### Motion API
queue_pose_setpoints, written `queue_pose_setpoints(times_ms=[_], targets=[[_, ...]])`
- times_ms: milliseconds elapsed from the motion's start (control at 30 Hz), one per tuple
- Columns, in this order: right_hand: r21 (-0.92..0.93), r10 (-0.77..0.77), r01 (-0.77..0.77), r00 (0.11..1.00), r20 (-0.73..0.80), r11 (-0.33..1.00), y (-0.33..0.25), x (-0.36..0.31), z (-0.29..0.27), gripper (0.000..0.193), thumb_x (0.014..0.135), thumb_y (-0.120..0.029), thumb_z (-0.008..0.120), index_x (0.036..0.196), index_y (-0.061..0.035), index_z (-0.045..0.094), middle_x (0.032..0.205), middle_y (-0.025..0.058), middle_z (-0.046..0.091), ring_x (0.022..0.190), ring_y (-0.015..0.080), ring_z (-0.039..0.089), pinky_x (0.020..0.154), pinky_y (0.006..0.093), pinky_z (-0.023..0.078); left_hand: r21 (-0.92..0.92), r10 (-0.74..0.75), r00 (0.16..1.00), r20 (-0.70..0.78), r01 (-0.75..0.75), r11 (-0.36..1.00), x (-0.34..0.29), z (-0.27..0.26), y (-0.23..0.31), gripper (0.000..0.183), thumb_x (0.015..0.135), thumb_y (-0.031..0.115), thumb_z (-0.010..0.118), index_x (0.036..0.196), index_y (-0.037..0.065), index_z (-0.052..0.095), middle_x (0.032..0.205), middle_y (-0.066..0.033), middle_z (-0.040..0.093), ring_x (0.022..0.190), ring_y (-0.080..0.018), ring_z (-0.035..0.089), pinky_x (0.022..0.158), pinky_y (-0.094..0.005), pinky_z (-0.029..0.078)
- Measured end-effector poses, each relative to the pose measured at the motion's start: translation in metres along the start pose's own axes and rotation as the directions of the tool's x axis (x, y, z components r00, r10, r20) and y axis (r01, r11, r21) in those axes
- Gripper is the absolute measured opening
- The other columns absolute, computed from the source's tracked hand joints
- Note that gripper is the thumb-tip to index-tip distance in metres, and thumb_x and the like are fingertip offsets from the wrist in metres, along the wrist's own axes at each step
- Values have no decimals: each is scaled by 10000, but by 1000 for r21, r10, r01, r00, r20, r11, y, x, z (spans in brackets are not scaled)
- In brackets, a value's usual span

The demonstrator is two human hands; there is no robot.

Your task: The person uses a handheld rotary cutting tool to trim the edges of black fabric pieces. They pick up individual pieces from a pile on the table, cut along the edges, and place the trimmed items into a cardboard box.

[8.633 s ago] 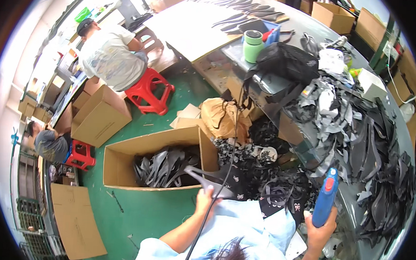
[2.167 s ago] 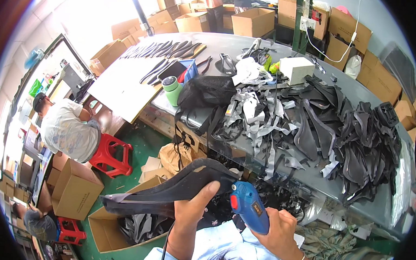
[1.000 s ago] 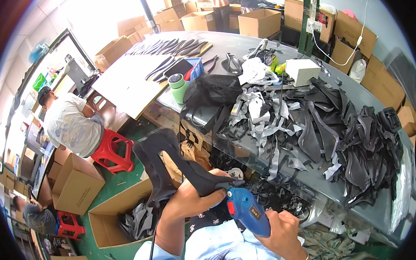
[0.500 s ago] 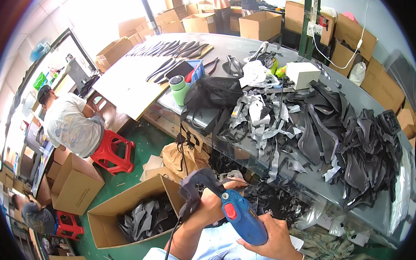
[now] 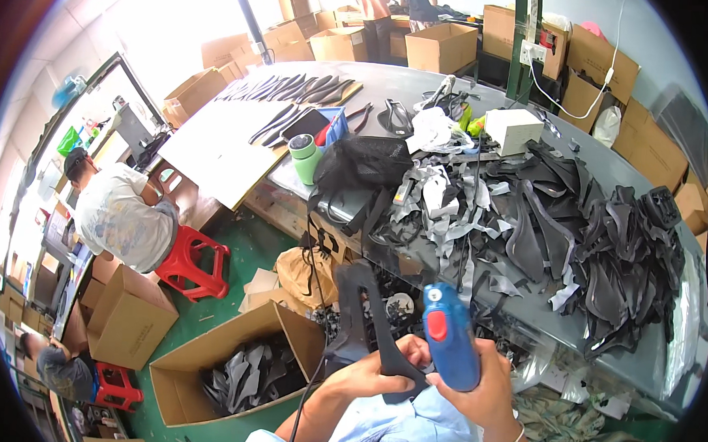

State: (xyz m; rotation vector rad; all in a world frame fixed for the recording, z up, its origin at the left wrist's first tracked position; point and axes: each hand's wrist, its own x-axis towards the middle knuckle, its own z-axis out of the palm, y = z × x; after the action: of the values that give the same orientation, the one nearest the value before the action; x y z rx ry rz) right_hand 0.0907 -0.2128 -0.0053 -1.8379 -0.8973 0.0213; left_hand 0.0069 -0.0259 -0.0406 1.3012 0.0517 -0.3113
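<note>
My right hand [image 5: 489, 385] grips a blue handheld power tool [image 5: 457, 356] with a red button, held upright in front of my chest. Beside it, my left hand [image 5: 371, 373] is closed around the lower part of a dark grey, saddle-shaped piece [image 5: 384, 325] with a long opening through it. The tool's lower end sits close to the piece's narrow end; I cannot tell whether they touch. Part of the left fingers is hidden behind the piece. Similar dark pieces [image 5: 531, 237] lie heaped on the table [image 5: 516, 307] ahead.
An open carton [image 5: 174, 387] of grey pieces stands at lower left. On the table are pale scraps [image 5: 441, 217], a black mesh bag [image 5: 364, 160], a green bottle [image 5: 303, 157] and a white box [image 5: 514, 130]. One person [image 5: 125, 211] sits on a red stool [image 5: 192, 265] at left.
The dark piece has turned upright, its narrow end now toward me. The blue tool has moved to the right, tilted more upright and come apart from the piece's far side.
</note>
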Motion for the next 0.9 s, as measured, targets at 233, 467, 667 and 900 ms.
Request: queue_pose_setpoints(times_ms=[233,467,667,900], targets=[[140,13,-46,972,233,989,-5,-6,5,488,576,-159,787,976,-24,543,736,137,609,632,296,628,605,368,504,-312,502,727,-468,-668,676,36,14,11,607,916,443,496,1360,69,319,1123,-135,568,903,-226,596,777,-340,491],[-31,6,1,974,225,1000,-6,-14,1,531,574,-284,846,911,-10,540,691,113,592,614,272,624,581,346,487,-139,367,595,-715,-635,760,37,9,29,304,877,183,587,1115,32,473,777,-101,560,610,-140,535,533,-248,441],[-265,31,4,991,127,964,6,-19,-9,546,595,-326,842,922,-22,528,708,114,608,576,268,606,545,358,472,-102,497,643,-583,-665,740,14,3,43,320,854,92,576,1144,24,459,782,-108,554,570,-141,555,459,-218,442],[-239,30,15,983,183,971,7,-19,-8,523,612,-316,838,909,-17,528,665,99,614,567,247,614,543,331,486,-15,470,680,-563,-576,817,8,-2,37,329,835,43,592,1149,-16,515,798,-108,604,637,-131,607,503,-216,480]])
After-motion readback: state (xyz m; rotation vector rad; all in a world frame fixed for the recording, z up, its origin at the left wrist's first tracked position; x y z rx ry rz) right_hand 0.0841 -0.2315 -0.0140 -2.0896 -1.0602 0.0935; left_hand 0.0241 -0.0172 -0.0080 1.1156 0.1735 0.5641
